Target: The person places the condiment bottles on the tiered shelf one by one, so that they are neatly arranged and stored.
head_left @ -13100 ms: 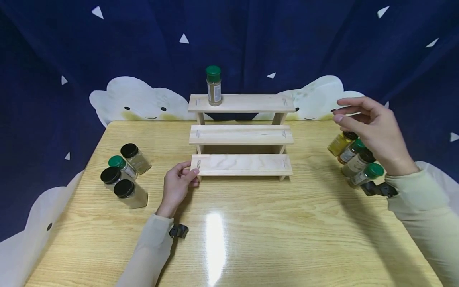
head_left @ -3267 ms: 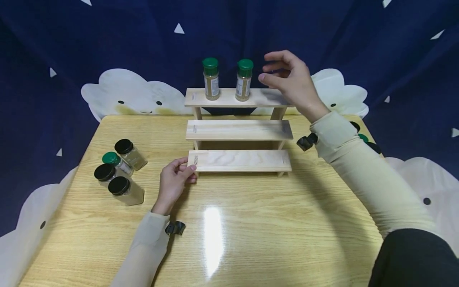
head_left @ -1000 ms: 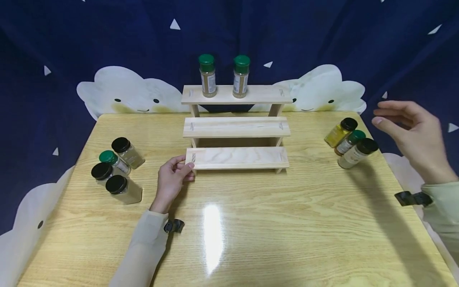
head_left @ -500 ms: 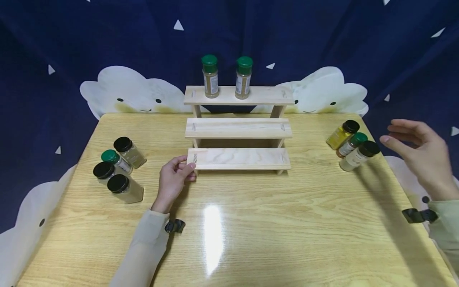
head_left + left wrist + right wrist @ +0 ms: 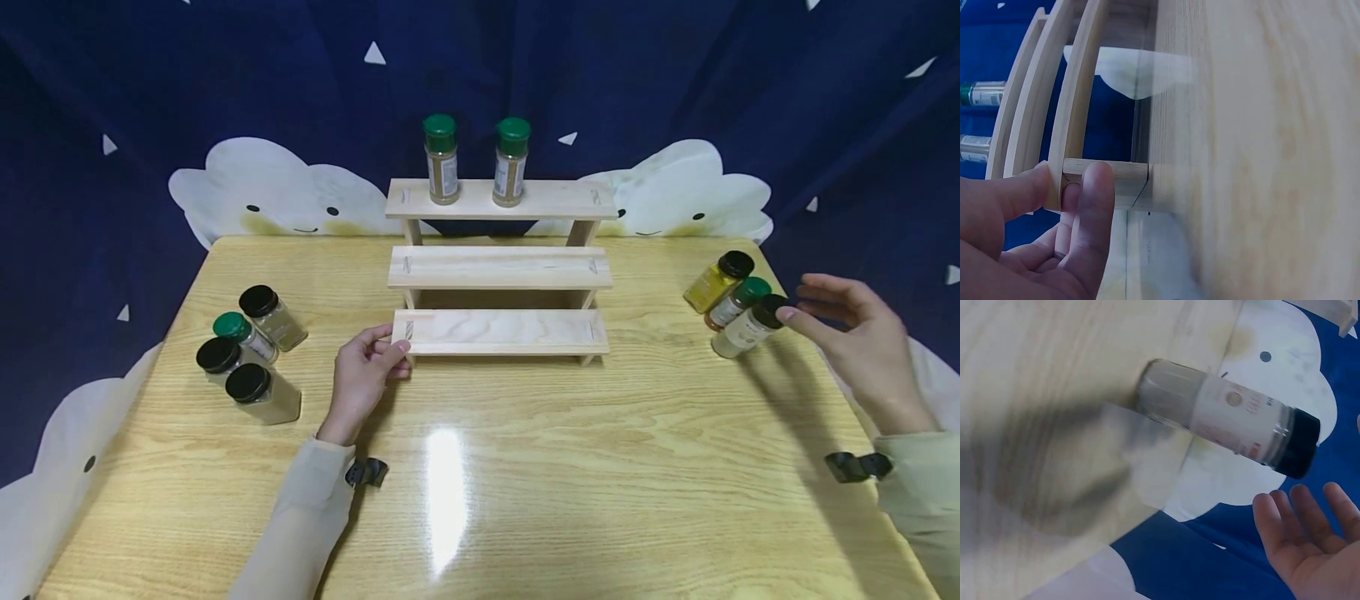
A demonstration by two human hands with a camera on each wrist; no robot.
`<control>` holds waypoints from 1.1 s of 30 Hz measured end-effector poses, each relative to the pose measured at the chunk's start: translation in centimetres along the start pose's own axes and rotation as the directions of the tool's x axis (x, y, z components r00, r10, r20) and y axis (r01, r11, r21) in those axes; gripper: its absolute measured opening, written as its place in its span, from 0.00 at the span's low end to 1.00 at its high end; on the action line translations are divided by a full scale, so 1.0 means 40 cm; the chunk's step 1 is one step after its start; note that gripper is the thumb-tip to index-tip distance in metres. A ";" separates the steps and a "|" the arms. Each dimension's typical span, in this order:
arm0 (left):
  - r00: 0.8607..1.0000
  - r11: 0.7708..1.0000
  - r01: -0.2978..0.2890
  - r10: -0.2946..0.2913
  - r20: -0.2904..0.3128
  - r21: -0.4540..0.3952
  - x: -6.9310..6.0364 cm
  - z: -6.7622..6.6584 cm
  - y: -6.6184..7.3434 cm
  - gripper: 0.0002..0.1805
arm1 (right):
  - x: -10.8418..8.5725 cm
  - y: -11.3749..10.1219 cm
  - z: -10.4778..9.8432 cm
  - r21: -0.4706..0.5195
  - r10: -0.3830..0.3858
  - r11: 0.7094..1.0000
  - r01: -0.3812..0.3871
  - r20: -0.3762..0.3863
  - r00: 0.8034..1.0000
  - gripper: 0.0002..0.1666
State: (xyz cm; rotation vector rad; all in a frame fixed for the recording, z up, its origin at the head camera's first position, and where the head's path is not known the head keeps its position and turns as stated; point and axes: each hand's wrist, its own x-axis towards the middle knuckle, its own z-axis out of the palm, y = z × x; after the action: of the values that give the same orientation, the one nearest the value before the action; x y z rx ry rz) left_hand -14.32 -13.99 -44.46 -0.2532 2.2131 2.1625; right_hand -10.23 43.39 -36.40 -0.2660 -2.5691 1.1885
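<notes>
Head view shows us the white-labelled jar (image 5: 742,333), upright, just left of the nearer right hand (image 5: 862,350), whose fingers are parted and empty, apparently not touching it. The left hand (image 5: 362,377) pinches the wooden rack (image 5: 502,328) at its lower left end.

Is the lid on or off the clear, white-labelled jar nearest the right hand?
On. In the right wrist view, a round black lid covers the end of the white-labelled clear cylindrical jar; no open mouth shows.
</notes>
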 end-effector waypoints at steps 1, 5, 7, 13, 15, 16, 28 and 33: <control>1.000 1.000 0.001 -0.001 0.000 0.000 0.000 0.000 0.000 0.23 | -0.002 0.005 0.004 -0.001 0.005 1.000 -0.005 -0.001 1.000 0.36; 1.000 1.000 0.001 -0.001 -0.002 0.000 0.001 0.000 0.000 0.22 | -0.008 0.020 0.016 0.006 0.015 1.000 -0.015 -0.002 1.000 0.35; 1.000 1.000 0.000 0.000 -0.003 0.001 0.001 0.000 0.000 0.22 | -0.010 0.027 0.018 0.009 0.016 1.000 -0.016 0.002 1.000 0.34; 1.000 1.000 0.000 0.000 0.001 0.012 0.001 -0.002 0.002 0.22 | -0.017 0.045 0.021 0.052 0.038 0.998 -0.040 0.031 0.999 0.31; 1.000 1.000 0.000 0.000 0.003 0.014 0.001 -0.002 0.002 0.22 | -0.019 0.048 0.023 0.057 0.049 0.997 -0.050 0.034 0.998 0.30; 1.000 1.000 0.000 0.000 0.003 0.013 0.001 -0.002 0.002 0.22 | -0.020 0.050 0.024 0.053 0.052 0.997 -0.054 0.031 0.998 0.30; 1.000 1.000 -0.002 0.002 0.008 0.002 0.001 -0.003 0.000 0.22 | -0.012 0.075 0.048 0.083 0.049 0.995 -0.051 0.017 0.999 0.30; 1.000 1.000 -0.002 0.002 0.006 0.003 0.000 -0.004 0.001 0.22 | -0.010 0.072 0.054 0.097 0.054 0.994 -0.056 0.023 0.998 0.28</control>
State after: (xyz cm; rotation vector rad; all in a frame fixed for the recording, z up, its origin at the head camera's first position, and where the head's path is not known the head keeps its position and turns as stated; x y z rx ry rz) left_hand -14.32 -14.15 -44.42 -0.2437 2.2145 2.1577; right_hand -10.45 43.59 -40.00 -0.3066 -2.5262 1.3391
